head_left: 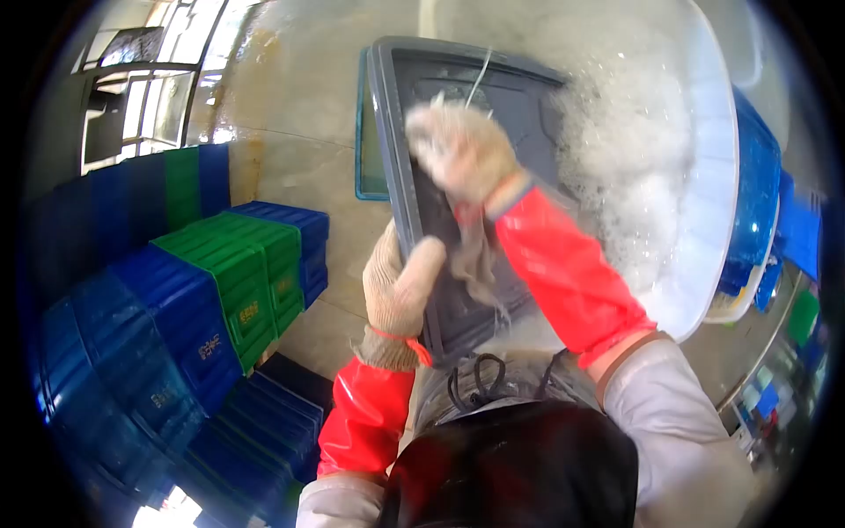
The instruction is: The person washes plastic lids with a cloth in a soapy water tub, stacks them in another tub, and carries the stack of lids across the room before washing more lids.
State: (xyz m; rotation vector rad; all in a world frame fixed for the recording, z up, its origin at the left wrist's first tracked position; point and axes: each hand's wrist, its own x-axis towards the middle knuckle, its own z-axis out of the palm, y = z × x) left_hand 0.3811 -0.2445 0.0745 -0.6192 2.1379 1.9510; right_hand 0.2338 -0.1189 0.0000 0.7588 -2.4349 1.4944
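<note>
A dark grey plastic crate [519, 106] is tilted, its right part down in the foamy water of a big white tub [717, 176]. My left hand [400, 286], in a cream knitted glove, is closed round the crate's near left rim, thumb on the inner side. My right hand [462, 150], gloved too and blurred by motion, is closed over the crate's inside. From it hangs a wet, greyish-pink cloth [475, 260], dripping water. Red waterproof sleeves cover both forearms.
Stacked blue and green crates [251, 273] stand on the left. A teal-edged panel or bin [373, 176] lies behind the grey crate on the wet floor [299, 167]. Beyond the tub at the right is a blue container [753, 185].
</note>
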